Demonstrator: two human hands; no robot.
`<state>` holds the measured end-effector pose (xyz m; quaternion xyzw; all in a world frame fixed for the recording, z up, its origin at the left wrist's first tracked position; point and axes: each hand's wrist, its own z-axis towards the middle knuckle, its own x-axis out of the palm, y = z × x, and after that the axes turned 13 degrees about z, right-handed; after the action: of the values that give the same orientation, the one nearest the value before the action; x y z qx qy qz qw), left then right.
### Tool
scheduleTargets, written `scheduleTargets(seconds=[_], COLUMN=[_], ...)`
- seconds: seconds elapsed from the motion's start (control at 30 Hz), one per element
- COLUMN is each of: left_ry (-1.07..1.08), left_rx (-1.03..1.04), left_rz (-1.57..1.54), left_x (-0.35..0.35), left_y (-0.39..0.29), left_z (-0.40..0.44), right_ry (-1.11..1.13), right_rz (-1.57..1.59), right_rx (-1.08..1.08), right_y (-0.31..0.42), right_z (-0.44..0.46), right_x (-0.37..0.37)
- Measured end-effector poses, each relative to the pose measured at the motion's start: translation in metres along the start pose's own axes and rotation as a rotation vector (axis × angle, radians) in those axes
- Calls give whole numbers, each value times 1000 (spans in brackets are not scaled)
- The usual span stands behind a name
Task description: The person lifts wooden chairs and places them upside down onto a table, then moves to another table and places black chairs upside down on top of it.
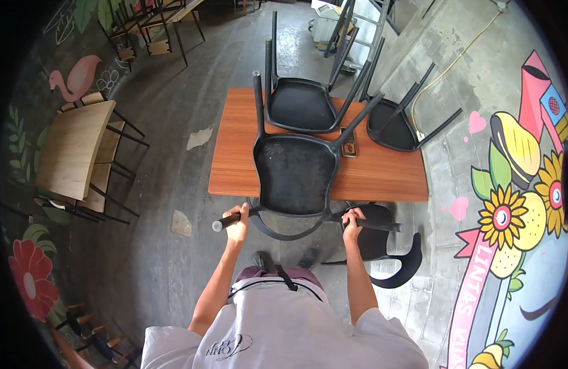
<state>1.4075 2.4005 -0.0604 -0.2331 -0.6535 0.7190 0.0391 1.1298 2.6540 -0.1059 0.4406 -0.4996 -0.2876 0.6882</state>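
Note:
A black chair [296, 175] is upside down, its seat partly over the near edge of the reddish-brown table [234, 160] and its legs pointing outward. My left hand [236, 222] is closed round one of its near legs. On the other side, my right hand [353, 222] grips the other near leg. Two more black chairs, one behind it [302, 104] and one at the right [391, 126], rest upturned on the table. A dark phone-like object [349, 144] lies between them on the tabletop.
Under the table's near right edge stands another black chair [367, 237], close to my right arm. A light wooden table [75, 147] with chairs is at the left. A ladder [364, 31] leans at the back, and a painted wall [474, 184] runs along the right.

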Motion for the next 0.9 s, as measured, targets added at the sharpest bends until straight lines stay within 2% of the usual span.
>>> scheduleTargets(seconds=[0.17,0.37,0.9], left_ry=[-7,-34,-53], left_rx=[-35,27,32], left_rz=[-1,28,12], left_x=[0,0,11], left_y=[-11,-23,-2], left_z=[-1,2,18], right_ry=[9,-40,-68], right_rz=[-18,-35,36], right_rx=[-19,-53,-43], right_y=[-1,-7,-16], right_z=[3,6,11], right_x=[1,5,9])
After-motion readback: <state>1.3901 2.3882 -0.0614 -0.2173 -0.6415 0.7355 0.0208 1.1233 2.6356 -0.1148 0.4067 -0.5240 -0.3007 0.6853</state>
